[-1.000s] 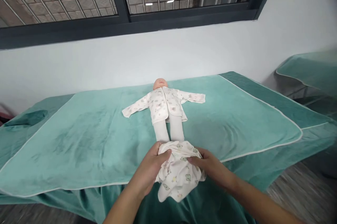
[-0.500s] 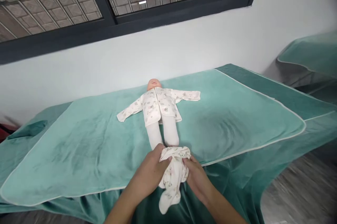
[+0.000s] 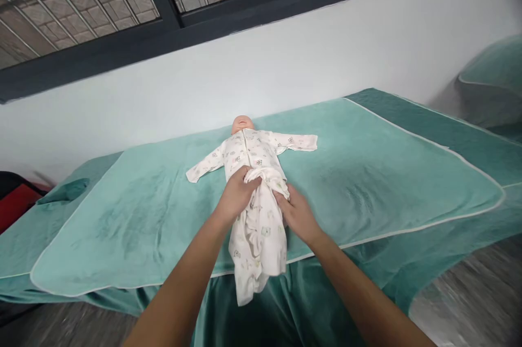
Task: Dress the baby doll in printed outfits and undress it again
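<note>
A baby doll [image 3: 242, 123] lies on its back with its head toward the wall. It wears a white printed jacket [image 3: 255, 147], and both sleeves are spread out to the sides. My left hand [image 3: 236, 194] grips one side of the waistband of white printed baby trousers [image 3: 265, 233]. On the other side of that waistband, my right hand [image 3: 296, 212] is closed. The trousers cover the doll's legs from my view, their waist bunched near the jacket hem and the trouser legs hanging toward me past the blanket's edge.
A light green blanket [image 3: 134, 216] with white piping covers the bed, over a darker green cover [image 3: 408, 124]. Behind stand a white wall [image 3: 285, 69] and a dark window frame [image 3: 244, 26]. A red and black item [image 3: 18, 203] is at far left.
Both hands have moved away from me, up the doll's legs toward the jacket hem, drawing the trousers' waistband along. The trousers, bunched before, now hang longer and cover the doll's legs.
</note>
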### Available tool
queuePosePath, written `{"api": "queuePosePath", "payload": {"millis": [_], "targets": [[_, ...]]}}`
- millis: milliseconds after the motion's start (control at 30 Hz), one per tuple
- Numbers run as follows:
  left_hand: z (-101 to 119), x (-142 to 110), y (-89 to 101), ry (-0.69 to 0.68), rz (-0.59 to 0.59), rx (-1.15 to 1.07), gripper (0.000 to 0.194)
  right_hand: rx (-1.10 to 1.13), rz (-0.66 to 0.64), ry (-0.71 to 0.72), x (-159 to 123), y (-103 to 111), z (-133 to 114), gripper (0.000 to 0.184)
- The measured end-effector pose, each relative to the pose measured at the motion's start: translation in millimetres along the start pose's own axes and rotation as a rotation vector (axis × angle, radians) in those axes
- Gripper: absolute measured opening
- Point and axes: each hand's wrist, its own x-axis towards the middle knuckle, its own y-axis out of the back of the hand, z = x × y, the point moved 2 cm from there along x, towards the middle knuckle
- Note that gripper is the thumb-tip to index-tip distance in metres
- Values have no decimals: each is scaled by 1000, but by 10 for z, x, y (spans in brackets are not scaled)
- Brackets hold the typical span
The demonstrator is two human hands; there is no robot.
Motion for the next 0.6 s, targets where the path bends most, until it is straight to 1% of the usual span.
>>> {"api": "queuePosePath", "payload": {"millis": [67,133,233,333,433,500,600], "targets": [[11,131,5,-80,85,33,14,-26,9,17,159,34,-37,30],[-23,227,15,-123,134,44,14,-62,31,15,290,78,-33,28],[-150,301,32,-107,165,62,13,-129,21,11,429,126,37,27],[-278,295,57,-71,164,73,12,-207,-4,9,551,144,114,26],[-335,241,102,-54,156,36,14,-243,8,17,695,146,151,26],[-352,195,132,-58,103,-21,18,-235,16,3,759,145,175,26],[-420,121,172,-36,7,-173,26,-110,0,-7,730,165,210,28]]}}
